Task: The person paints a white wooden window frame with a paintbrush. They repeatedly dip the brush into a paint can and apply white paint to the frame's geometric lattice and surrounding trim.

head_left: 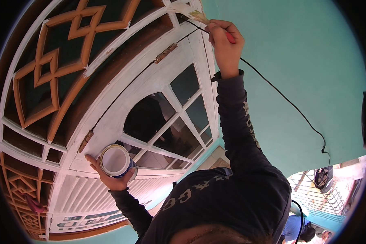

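My right hand is raised high at the top of the view, its fingers closed round a paintbrush. The brush's pale bristles are against the white frame at the upper corner, and the red end of its handle sticks out past my fingers. Lower down on the left, my left hand grips an open paint can from below and the side. White paint shows inside the can, whose outer wall is partly blue. Behind the can stands a white-painted door with dark glass panes.
Brown diamond-pattern lattice fills the panels at the left. To the right is a turquoise wall with a black cable hanging across it. At the lower right, another person in blue is near a wire rack.
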A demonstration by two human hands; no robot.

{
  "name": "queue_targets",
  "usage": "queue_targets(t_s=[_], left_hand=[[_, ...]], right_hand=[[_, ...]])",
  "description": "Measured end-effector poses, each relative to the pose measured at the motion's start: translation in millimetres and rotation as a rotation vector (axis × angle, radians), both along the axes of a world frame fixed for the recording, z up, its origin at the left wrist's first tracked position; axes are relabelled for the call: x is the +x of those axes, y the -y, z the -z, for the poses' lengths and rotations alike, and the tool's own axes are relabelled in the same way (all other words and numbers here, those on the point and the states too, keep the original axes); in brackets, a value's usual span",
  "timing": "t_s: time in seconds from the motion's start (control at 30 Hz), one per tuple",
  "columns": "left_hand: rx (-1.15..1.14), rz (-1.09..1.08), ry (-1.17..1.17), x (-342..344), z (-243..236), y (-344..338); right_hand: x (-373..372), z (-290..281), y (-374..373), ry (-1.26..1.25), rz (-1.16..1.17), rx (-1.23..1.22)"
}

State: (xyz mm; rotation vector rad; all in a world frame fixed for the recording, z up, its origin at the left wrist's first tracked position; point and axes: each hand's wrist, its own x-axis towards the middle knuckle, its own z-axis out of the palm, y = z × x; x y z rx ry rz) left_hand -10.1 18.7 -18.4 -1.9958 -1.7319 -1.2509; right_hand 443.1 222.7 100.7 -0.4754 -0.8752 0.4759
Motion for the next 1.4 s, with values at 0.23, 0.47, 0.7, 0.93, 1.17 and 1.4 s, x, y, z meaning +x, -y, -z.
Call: queue_targets(t_s=[0.23, 0.47, 0.7, 0.93, 1.17, 1.4], left_hand=[[0.014, -0.005, 0.065, 11, -3, 4], [0.003, 0.002, 0.07, 14, -8, 3], [-0.08, -0.008, 0.052, 13, -13, 10], [-0.1, -0.005, 0.016, 17, -19, 10], [-0.132, 0.037, 0.035, 21, -29, 12], [-0.042, 0.065, 0.027, 9, -18, 17]], right_hand=[[-46, 10, 29, 0.087, 0.019, 0.03], [-131, 33, 42, 0.2, 0.196, 0.156], [-137, 33, 44, 0.115, 0.373, 0.192], [-161, 30, 66, 0.473, 0.357, 0.334], [-163, 22, 39, 0.393, 0.512, 0.19], [-164, 34, 61, 0.419, 0.536, 0.237]])
